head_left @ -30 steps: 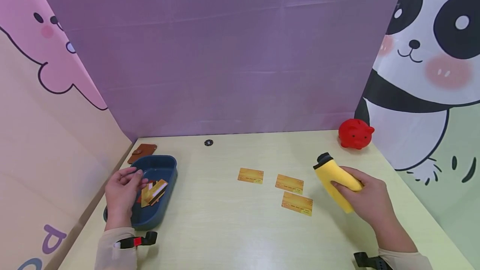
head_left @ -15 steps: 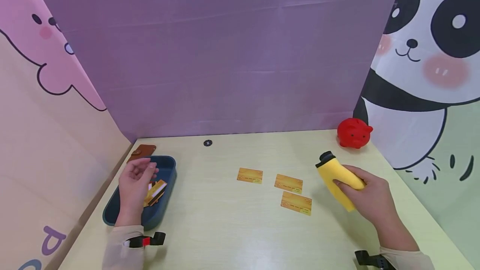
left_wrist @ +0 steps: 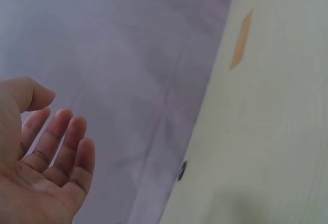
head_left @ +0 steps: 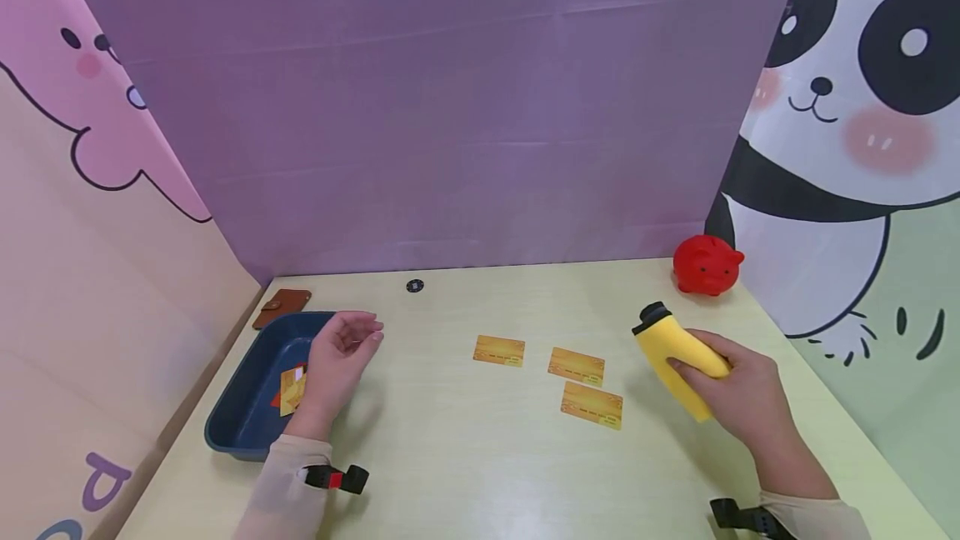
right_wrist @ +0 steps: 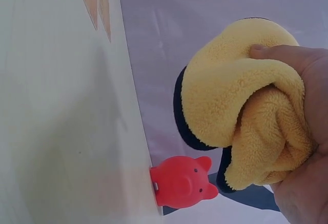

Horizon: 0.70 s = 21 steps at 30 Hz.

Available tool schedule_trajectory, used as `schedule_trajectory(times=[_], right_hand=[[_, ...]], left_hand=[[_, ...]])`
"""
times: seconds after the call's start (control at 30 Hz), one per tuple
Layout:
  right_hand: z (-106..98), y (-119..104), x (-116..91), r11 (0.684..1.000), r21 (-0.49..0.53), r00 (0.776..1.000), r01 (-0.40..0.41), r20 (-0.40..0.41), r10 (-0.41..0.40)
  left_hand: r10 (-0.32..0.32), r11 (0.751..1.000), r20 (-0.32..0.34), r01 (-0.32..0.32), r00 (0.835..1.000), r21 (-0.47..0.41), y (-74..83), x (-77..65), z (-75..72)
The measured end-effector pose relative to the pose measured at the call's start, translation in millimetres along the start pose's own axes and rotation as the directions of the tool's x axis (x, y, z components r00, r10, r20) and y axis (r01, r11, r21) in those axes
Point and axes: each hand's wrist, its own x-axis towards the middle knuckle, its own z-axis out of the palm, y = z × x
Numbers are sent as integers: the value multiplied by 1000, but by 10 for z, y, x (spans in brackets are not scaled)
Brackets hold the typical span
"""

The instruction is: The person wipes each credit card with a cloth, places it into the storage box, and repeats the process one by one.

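Above the desk, the right hand is gripping a bunched yellow cloth between thumb and fingers, while the left hand is hovering, empty and loosely bent, by the right side of a blue tray. Inside the tray a gold card is showing. Three gold cards are lying mid-desk. Toward the far edge a brown wallet, dark disc and red piggy bank are resting.

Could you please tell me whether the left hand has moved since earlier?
Yes, rightward in the head view: the left hand has crossed the blue tray to its right side.
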Motion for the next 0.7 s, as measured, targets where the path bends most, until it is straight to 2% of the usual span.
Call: schedule_trajectory(times=[0.3,0.47,0.7], right_hand=[[19,-1,9,1000,-14,1000,-6,11,6],[24,6,7,1000,-12,1000,4,11,-4],[53,22,11,1000,-18,1000,2,30,-2]], left_hand=[[-49,998,158,42,986,47,-60,125,294],[-79,996,232,69,969,51,-186,215,415],[-136,991,304,129,943,42,-323,291,584]])
